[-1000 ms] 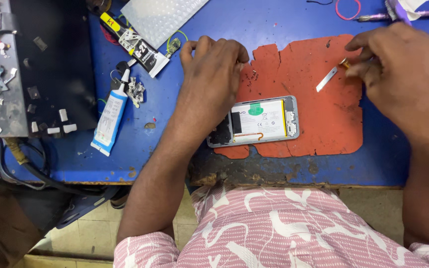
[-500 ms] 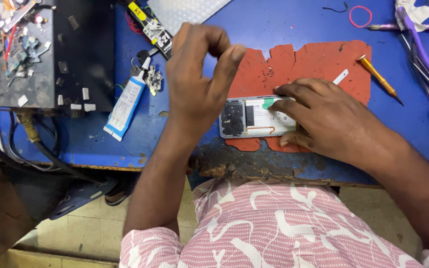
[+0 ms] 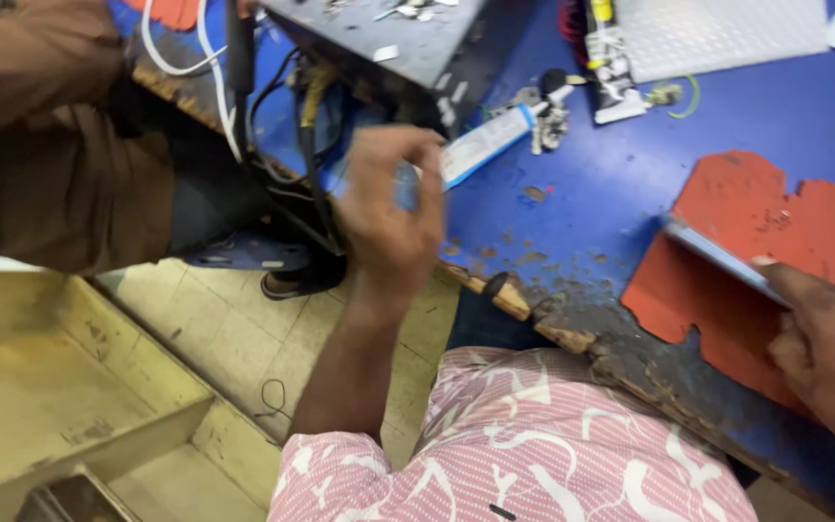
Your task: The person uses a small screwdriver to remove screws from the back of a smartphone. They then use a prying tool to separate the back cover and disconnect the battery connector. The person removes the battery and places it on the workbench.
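Silver-edged and flat, the phone (image 3: 722, 259) lies tilted on the red mat (image 3: 765, 208) at the right of the blue surface (image 3: 591, 193), its long axis running from far-left to near-right. The right hand (image 3: 823, 343) is the nearer one: its fingers (image 3: 775, 280) touch the phone's near-right end and seem to grip it, though most of the hand is cut off by the frame. The left hand (image 3: 393, 208) hangs well apart to the left, beyond the surface's worn edge, fingers (image 3: 427, 184) curled loosely; motion blur hides whether they pinch anything. A white tube (image 3: 480, 145) lies just beyond it.
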